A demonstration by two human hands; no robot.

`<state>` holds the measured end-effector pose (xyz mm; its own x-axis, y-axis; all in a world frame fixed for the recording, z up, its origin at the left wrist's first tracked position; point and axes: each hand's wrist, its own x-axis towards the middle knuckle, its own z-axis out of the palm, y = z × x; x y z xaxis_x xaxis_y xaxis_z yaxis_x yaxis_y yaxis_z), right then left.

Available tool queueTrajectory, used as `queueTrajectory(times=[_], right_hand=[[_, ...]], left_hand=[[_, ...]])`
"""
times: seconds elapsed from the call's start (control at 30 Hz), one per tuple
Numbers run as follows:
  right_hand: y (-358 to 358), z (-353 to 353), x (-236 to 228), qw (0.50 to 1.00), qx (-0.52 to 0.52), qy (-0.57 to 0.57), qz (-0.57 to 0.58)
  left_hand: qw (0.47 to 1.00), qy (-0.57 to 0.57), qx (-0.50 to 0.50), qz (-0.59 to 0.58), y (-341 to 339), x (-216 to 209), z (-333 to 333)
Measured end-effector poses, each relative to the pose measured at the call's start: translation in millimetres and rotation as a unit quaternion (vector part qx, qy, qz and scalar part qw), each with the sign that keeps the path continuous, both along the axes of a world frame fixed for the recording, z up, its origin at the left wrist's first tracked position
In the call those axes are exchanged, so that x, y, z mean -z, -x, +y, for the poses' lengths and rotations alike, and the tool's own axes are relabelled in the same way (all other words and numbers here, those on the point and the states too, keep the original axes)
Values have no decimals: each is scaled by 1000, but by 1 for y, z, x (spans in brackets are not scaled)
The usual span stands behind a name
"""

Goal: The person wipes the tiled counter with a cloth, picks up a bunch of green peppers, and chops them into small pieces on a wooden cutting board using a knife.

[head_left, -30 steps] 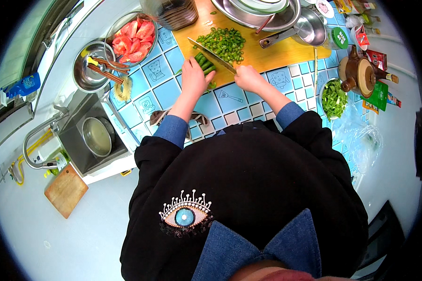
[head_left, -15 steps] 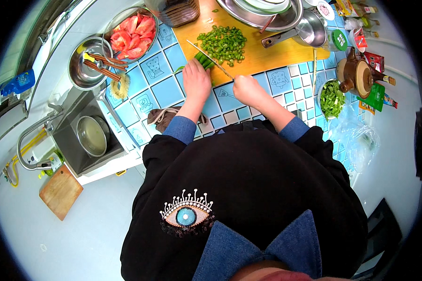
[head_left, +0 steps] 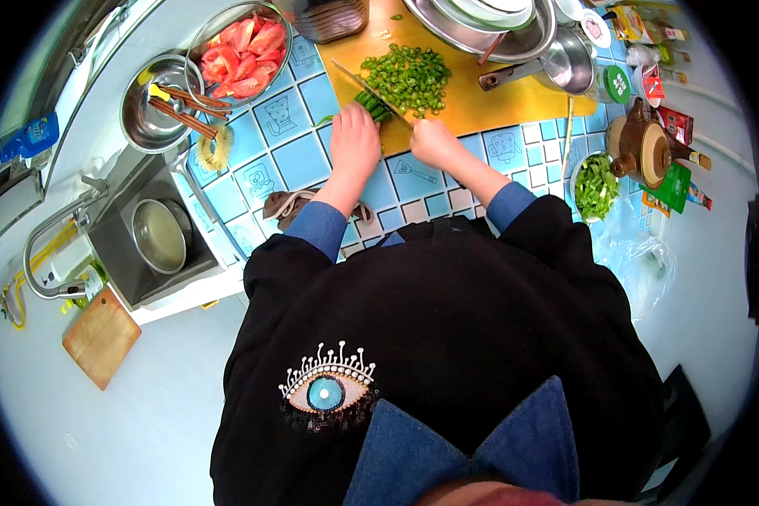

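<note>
My left hand (head_left: 356, 142) is closed over a bunch of long green peppers (head_left: 371, 104) at the near left edge of the yellow cutting board (head_left: 497, 103). A kitchen knife (head_left: 363, 84) is gripped by its handle in my right hand (head_left: 434, 143). Its blade slants toward the far left, right beside the peppers and close to my left fingertips. Just beyond the blade lies a heap of chopped green pepper (head_left: 409, 78).
Tomato pieces (head_left: 244, 57) fill a glass bowl at the far left, beside a steel bowl (head_left: 135, 118) with chopsticks. A saucepan (head_left: 565, 66) stands at the board's right. Chopped greens (head_left: 597, 185) sit near a brown teapot (head_left: 641, 143). A sink (head_left: 126, 228) is at left.
My right hand and the knife have shifted slightly forward and to the left. My left hand stays on the peppers. The whole view has moved a little.
</note>
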<state>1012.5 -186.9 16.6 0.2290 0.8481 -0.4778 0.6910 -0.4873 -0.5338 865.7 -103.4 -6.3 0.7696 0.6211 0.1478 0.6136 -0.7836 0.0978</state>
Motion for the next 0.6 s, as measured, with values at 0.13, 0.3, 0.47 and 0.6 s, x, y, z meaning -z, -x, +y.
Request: queueTrajectory(times=[0.13,0.3,0.47,0.6], right_hand=[[3,-9,-25,1000,22,-6,7],[8,-13,-62,1000,-1,23,2],[10,-14,-55,998,-31,54,-11],[19,4,-43,999,-27,30,-12]], left_hand=[[997,65,1,53,0,-6,-1],[1000,7,0,2,2,3,0],[1000,10,10,5,1,1,-1],[1000,-3,7,12,1,2,-2]])
